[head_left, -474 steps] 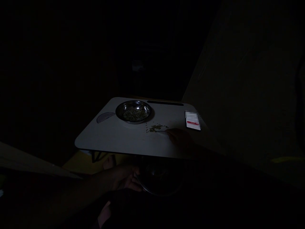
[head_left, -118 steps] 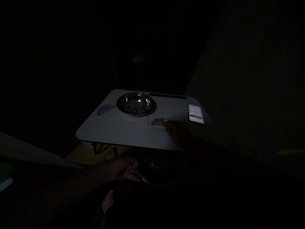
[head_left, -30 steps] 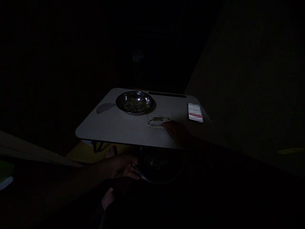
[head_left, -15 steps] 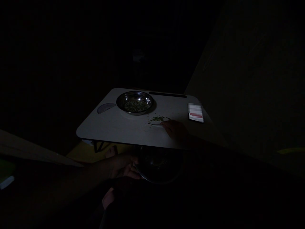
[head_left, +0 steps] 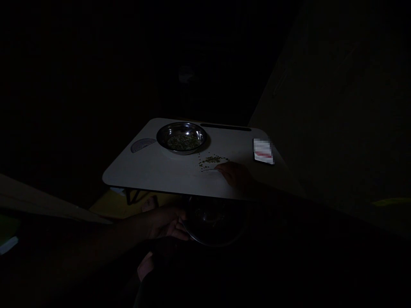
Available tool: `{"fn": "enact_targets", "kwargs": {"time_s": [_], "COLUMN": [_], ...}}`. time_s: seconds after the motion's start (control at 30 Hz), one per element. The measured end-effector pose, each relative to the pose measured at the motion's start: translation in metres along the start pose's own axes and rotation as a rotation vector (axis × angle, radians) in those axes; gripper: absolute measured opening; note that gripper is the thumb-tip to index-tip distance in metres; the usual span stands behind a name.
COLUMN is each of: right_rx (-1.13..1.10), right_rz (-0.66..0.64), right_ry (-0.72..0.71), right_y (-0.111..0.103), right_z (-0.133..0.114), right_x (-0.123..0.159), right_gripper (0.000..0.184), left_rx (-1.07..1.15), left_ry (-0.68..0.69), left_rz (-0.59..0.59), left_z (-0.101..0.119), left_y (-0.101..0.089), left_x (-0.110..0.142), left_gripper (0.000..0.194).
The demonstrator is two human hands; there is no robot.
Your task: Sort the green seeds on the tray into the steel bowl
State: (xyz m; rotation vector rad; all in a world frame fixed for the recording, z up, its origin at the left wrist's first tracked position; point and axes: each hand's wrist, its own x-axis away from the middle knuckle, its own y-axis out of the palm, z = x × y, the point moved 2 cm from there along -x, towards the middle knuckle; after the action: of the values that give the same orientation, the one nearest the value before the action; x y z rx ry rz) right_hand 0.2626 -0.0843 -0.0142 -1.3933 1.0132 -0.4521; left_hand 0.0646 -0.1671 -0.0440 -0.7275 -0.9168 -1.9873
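My left hand [head_left: 173,224] grips the rim of a dark metal bowl [head_left: 218,237] held below the table's front edge; its inside is mostly lost in shadow. On the white table [head_left: 144,175], my right hand [head_left: 234,173] is closed around a thin, pale, flat strip [head_left: 209,170] whose exact kind I cannot make out. Just beyond the strip lies a scatter of small green grains [head_left: 212,159], like split pulses. Behind them to the left stands a shiny steel bowl [head_left: 165,132] with more green and pale grains [head_left: 184,142] in it.
A lit phone [head_left: 263,152] lies near the table's right edge. To the left of the steel bowl is a clear protractor [head_left: 143,145]. A dark slot [head_left: 226,127] runs along the far edge. A wall [head_left: 327,128] rises on the right, and the room is very dark.
My right hand and the pale strip have shifted slightly left and toward me. The left hand and its bowl stay nearly still, and the picture has dimmed a little.
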Motion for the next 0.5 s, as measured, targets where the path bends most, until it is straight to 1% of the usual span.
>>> {"fn": "enact_targets", "kwargs": {"time_s": [0.17, 0.3, 0.5], "right_rx": [-0.020, -0.044, 0.014], "right_rz": [-0.014, -0.014, -0.056], "right_ry": [-0.024, -0.042, -0.084], "right_y": [-0.0005, 0.0000, -0.0025], "right_z": [0.0007, 0.0024, 0.0025], "right_x": [0.0027, 0.0043, 0.0076], "right_gripper": [0.027, 0.028, 0.028], "left_rx": [0.005, 0.002, 0.020], "left_ry": [-0.018, 0.001, -0.009], "left_rz": [0.002, 0.006, -0.009], "left_z": [0.0004, -0.0001, -0.0014], "left_y": [0.0007, 0.0005, -0.0009], "left_x": [0.0008, 0.0006, -0.0008], "left_gripper": [0.010, 0.010, 0.010]}}
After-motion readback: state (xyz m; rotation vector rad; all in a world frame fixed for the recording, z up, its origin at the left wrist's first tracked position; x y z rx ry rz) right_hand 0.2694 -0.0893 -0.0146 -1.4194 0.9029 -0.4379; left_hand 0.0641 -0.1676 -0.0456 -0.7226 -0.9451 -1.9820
